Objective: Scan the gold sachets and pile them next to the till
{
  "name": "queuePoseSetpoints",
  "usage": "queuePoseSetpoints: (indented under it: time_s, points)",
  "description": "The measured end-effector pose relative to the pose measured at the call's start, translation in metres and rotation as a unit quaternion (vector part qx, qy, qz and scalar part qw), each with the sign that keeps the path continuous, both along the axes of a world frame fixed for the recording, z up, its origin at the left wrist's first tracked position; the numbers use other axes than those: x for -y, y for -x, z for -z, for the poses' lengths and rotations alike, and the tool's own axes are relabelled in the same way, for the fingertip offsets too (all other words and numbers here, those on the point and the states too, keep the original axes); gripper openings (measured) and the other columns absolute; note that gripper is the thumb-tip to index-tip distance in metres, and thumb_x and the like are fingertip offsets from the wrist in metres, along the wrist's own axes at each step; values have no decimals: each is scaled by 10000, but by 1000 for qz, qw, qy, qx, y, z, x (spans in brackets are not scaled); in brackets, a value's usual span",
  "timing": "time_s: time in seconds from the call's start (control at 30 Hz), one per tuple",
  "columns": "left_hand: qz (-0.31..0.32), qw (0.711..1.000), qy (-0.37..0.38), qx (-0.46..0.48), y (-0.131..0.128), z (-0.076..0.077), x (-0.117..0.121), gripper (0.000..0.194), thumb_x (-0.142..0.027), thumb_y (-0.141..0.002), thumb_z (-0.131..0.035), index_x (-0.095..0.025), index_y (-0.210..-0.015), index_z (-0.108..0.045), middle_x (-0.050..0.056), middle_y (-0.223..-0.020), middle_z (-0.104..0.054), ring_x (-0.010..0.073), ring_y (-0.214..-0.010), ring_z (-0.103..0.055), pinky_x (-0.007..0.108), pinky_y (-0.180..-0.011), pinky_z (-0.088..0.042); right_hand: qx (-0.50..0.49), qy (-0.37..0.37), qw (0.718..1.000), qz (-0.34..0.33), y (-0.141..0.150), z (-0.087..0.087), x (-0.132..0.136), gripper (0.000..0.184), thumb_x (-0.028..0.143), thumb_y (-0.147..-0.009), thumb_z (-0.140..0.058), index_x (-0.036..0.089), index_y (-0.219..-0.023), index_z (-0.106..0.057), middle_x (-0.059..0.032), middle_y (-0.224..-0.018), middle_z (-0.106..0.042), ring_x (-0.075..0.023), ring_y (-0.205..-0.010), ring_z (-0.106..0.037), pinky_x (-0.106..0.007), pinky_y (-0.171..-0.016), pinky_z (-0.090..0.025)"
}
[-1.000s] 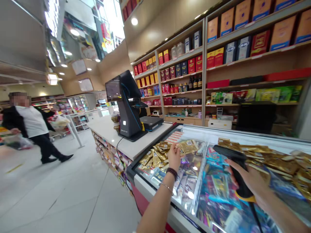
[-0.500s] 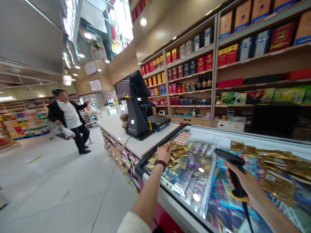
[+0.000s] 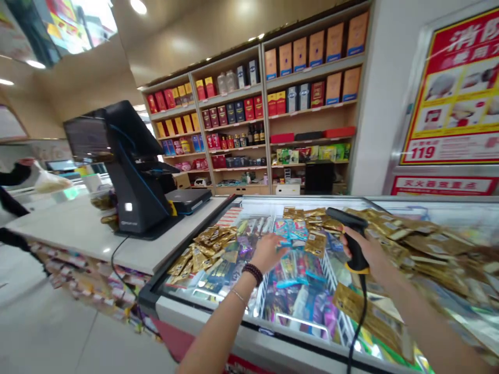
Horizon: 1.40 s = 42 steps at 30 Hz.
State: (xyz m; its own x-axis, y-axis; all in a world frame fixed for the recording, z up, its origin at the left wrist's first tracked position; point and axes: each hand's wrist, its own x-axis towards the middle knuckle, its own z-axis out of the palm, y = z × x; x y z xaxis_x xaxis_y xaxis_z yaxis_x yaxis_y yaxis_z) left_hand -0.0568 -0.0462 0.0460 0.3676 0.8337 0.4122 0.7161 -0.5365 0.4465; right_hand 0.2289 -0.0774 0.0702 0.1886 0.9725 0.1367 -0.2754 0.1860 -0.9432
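Note:
My right hand is closed round the handle of a black barcode scanner with a yellow band, held over the glass top of a chest freezer. Its cable hangs down toward the front edge. My left hand reaches over the glass lid, fingers bent down near a blue packet; whether it grips anything is unclear. Gold packets lie heaped at the freezer's left end and more gold packets spread to the right of the scanner. Coloured packs fill the freezer under the glass.
A black checkout terminal with screen stands on a white counter to the left. Shelves of boxes and bottles line the back wall. A red and yellow poster hangs at right. Another person's arm shows at far left.
The view has swung right and nearer the freezer. My left hand moved right from the gold packets at the left end toward the blue packets in the middle. The scanner stays in my right hand.

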Motion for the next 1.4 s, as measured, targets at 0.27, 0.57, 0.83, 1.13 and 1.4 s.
queuePoseSetpoints:
  time_s: [0.27, 0.57, 0.83, 1.13, 1.4]
  points:
    - [182, 980, 65, -42, -148, 45, 11, 579, -575, -478, -954, -247, -912, -756, 166, -1258, -669, 453, -1200, -592, 610, -1006, -491, -9, 2, 998, 66, -67, 7, 17, 439, 491, -616, -889, 213, -812, -612, 44, -579, -568, -97, -425, -466, -221, -366, -363]
    - [-25, 965, 172, 196, -138, 45, -15, 264, -181, -771, -777, -213, -1002, -654, 11, -818, -756, 205, -787, -724, 305, -767, -540, -26, 20, 996, 84, -58, 30, -4, 434, 501, -632, -869, 192, -855, -662, 49, -573, -576, -106, -423, -474, -238, -379, -364]
    - [-206, 949, 110, 211, -83, 42, -38, 178, -232, -979, -512, -194, -1032, -678, 123, -1070, -756, 257, -1013, -729, 363, -891, -551, -19, 27, 997, 69, -50, 30, -6, 468, 513, -593, -895, 179, -823, -660, 46, -553, -569, -94, -423, -474, -217, -379, -363]
    - [-109, 841, 210, 486, -69, 56, -56, 213, -221, -870, -650, -207, -1067, -572, 73, -957, -726, 204, -860, -730, 381, -750, -647, 33, 30, 998, 44, -23, 30, -3, 464, 550, -620, -883, 203, -729, -594, 24, -551, -583, -108, -404, -483, -238, -368, -362]
    - [-86, 801, 178, 565, -26, 61, -71, 254, -316, -839, -704, -197, -1039, -601, 93, -1030, -743, 203, -918, -736, 339, -756, -647, 93, 0, 995, -38, 37, 31, -22, 512, 675, -649, -814, 226, -662, -569, 28, -472, -550, -111, -338, -443, -255, -348, -329]
